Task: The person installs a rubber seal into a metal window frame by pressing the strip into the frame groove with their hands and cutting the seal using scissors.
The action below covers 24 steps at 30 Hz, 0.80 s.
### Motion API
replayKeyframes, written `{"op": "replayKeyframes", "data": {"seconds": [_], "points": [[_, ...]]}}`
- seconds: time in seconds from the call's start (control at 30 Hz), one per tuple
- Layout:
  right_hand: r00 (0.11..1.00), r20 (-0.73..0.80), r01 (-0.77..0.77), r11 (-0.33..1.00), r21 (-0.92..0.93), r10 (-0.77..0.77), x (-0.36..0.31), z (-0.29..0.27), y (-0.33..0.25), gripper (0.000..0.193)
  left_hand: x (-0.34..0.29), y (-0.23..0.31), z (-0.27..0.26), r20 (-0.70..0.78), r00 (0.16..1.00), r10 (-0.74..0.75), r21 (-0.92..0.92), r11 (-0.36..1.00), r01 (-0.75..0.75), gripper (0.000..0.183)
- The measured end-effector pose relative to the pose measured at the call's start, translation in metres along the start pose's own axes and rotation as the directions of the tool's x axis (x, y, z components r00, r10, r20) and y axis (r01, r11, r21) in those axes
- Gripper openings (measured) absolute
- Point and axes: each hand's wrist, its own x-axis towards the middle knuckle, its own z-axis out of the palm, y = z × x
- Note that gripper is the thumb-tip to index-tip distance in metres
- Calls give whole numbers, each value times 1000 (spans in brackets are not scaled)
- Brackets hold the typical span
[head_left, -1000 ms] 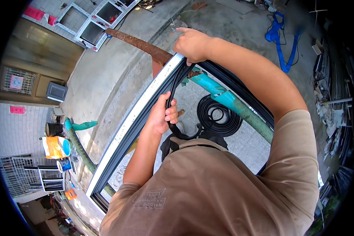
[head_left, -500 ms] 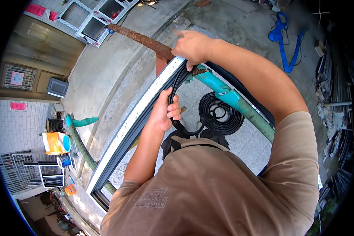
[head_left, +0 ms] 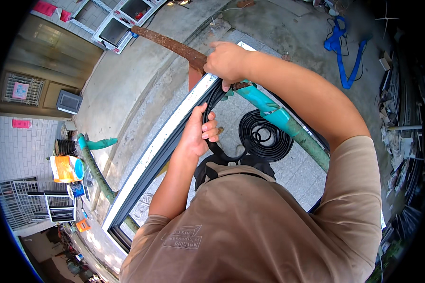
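A long white and dark window frame (head_left: pixel 151 160) lies across green metal bars. A black rubber strip (head_left: pixel 216 96) runs along the frame's inner edge. My left hand (head_left: pixel 199 132) grips this strip against the frame. My right hand (head_left: pixel 227 62) presses on the strip at the frame's far corner. The strip trails down to a black coil (head_left: pixel 264 134) on the tiled ground below.
A rusty bar (head_left: pixel 167 45) sticks out past the corner. A green and teal pipe (head_left: pixel 288 125) supports the frame at right, another green bar (head_left: pixel 97 170) at left. Blue strap (head_left: pixel 347 52) lies far right. Buckets and a bag (head_left: pixel 67 167) stand left. White window frames (head_left: pixel 123 21) lean at the wall.
My right hand has stayed at the corner while my left hand has shifted slightly along the strip. The view has tilted a little.
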Motion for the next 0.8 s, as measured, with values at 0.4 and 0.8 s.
{"op": "replayKeyframes", "data": {"seconds": [0.4, 0.8], "points": [[998, 11, 56, 994, 97, -57, 17, -4, -15, 52, 3, -2, 3, -59, 998, 16, -38, 999, -18, 42], [998, 43, 48, 991, 125, -54, 19, -11, -29, 53, 2, -4, 7, -77, 994, 75, -51, 996, -79, 41]]}}
